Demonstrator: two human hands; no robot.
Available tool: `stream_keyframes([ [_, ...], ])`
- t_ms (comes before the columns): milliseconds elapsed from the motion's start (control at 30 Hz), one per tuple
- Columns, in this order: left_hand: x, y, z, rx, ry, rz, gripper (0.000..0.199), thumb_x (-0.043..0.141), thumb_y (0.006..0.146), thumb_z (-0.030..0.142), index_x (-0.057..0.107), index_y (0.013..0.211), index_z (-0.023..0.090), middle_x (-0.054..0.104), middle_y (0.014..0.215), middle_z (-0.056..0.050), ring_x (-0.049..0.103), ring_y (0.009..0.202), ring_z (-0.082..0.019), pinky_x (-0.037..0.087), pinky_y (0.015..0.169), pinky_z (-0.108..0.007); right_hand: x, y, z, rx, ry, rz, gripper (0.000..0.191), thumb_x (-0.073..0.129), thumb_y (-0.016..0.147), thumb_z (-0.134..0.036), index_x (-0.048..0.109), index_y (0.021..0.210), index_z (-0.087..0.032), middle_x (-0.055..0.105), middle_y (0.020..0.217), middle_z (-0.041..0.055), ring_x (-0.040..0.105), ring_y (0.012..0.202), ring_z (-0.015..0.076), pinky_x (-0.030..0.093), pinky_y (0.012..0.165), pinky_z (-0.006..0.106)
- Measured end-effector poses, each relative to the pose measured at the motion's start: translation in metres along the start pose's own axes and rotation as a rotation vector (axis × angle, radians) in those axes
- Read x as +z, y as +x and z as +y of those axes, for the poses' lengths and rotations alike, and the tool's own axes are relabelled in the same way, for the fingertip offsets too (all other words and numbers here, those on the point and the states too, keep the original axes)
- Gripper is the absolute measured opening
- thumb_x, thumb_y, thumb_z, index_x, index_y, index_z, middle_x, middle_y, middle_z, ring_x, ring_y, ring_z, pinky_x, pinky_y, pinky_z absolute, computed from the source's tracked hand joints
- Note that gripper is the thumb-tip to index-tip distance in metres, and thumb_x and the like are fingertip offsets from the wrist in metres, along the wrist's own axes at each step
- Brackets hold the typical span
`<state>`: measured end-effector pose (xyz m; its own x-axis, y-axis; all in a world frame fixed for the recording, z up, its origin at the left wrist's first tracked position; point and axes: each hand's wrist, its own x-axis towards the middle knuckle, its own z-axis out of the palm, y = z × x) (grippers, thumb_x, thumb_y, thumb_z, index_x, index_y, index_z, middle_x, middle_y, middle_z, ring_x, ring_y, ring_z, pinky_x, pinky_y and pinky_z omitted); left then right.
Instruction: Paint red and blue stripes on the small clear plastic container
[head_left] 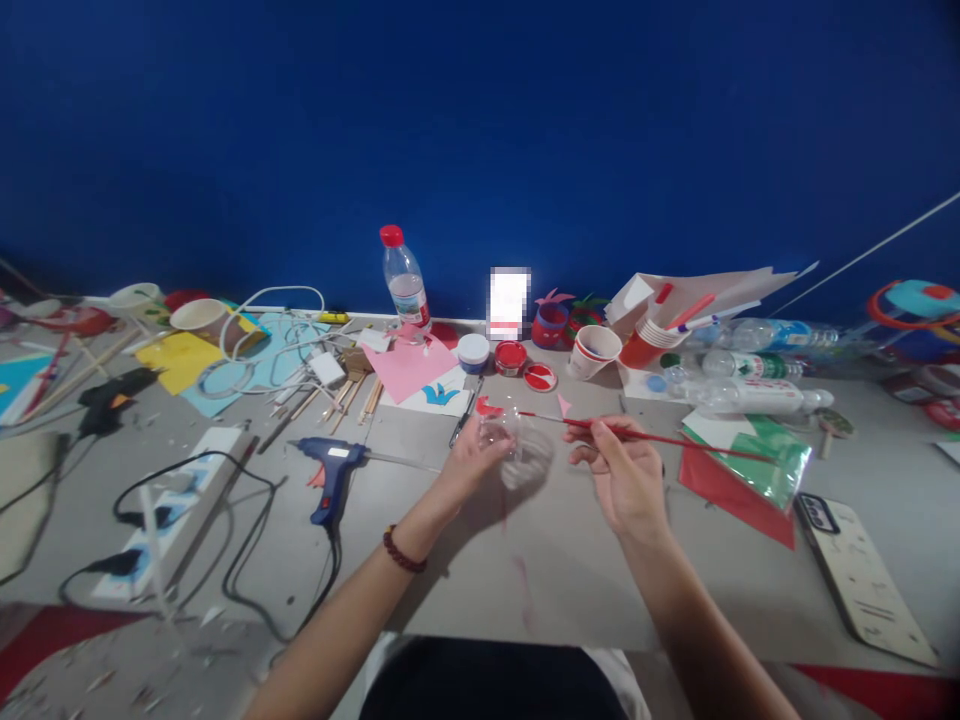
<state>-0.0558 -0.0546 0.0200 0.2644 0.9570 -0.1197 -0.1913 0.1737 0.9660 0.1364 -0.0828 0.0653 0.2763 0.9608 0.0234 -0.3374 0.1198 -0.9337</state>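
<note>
My left hand point(474, 462), with a beaded bracelet at the wrist, is closed on a clear plastic piece point(504, 432) that bears red paint on its upper left edge. My right hand point(624, 470) grips a thin red paintbrush point(675, 440) between thumb and fingers. The brush tip points left and is at or close to the clear piece; whether they touch is hard to tell. Behind my hands stand an open jar of red paint point(510, 357), its red-smeared lid point(540, 377) and a white-lidded jar point(473, 352).
A blue glue gun point(335, 470) and a white power strip point(176, 510) with black cables lie left. A water bottle point(406, 285) stands behind. Paper cups point(594, 352), plastic bottles point(757, 394), green sheets point(750, 455) and a phone point(862, 580) are on the right.
</note>
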Motion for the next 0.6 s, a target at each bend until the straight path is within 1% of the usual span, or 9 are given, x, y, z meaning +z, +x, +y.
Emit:
stream_keyframes([
  [133, 0.001, -0.003, -0.008, 0.087, 0.161, 0.12, 0.04, 0.075, 0.08, 0.047, 0.06, 0.11, 0.026, 0.065, 0.095, -0.004, 0.063, 0.093, -0.022, 0.052, 0.092, -0.043, 0.003, -0.008, 0.011, -0.135, -0.021, 0.108, 0.03, 0.081, 0.077, -0.046, 0.061, 0.079, -0.023, 0.076, 0.075, 0.0011, 0.075, 0.068, 0.0202, 0.061, 0.053, 0.031],
  [233, 0.002, -0.007, -0.01, 0.139, 0.236, 0.166, 0.035, 0.075, 0.081, 0.043, 0.058, 0.106, 0.025, 0.062, 0.094, -0.003, 0.061, 0.089, -0.02, 0.051, 0.089, -0.04, 0.003, -0.012, 0.017, -0.188, -0.049, 0.114, 0.026, 0.077, 0.082, -0.044, 0.062, 0.081, -0.023, 0.077, 0.082, 0.0029, 0.076, 0.072, 0.0212, 0.064, 0.058, 0.035],
  [300, 0.004, -0.009, -0.007, 0.146, 0.263, 0.187, 0.034, 0.075, 0.081, 0.041, 0.058, 0.105, 0.024, 0.061, 0.094, -0.002, 0.06, 0.088, -0.019, 0.05, 0.087, -0.038, 0.003, -0.014, 0.02, -0.203, -0.061, 0.111, 0.025, 0.077, 0.084, -0.042, 0.062, 0.081, -0.023, 0.077, 0.083, 0.0029, 0.077, 0.071, 0.0217, 0.065, 0.058, 0.036],
  [433, 0.007, -0.012, 0.001, 0.135, 0.289, 0.197, 0.036, 0.075, 0.081, 0.037, 0.058, 0.11, 0.024, 0.062, 0.096, -0.003, 0.059, 0.089, -0.019, 0.049, 0.087, -0.038, 0.003, -0.015, 0.023, -0.224, -0.093, 0.104, 0.023, 0.075, 0.085, -0.041, 0.061, 0.082, -0.023, 0.078, 0.083, 0.0034, 0.077, 0.07, 0.0227, 0.066, 0.059, 0.038],
  [600, 0.008, -0.013, 0.0, 0.116, 0.307, 0.155, 0.036, 0.075, 0.081, 0.039, 0.058, 0.112, 0.027, 0.065, 0.1, -0.003, 0.06, 0.09, -0.02, 0.05, 0.086, -0.039, 0.007, -0.017, 0.021, -0.242, -0.163, 0.078, 0.022, 0.073, 0.087, -0.041, 0.062, 0.082, -0.022, 0.079, 0.084, 0.005, 0.078, 0.069, 0.0234, 0.067, 0.058, 0.037],
])
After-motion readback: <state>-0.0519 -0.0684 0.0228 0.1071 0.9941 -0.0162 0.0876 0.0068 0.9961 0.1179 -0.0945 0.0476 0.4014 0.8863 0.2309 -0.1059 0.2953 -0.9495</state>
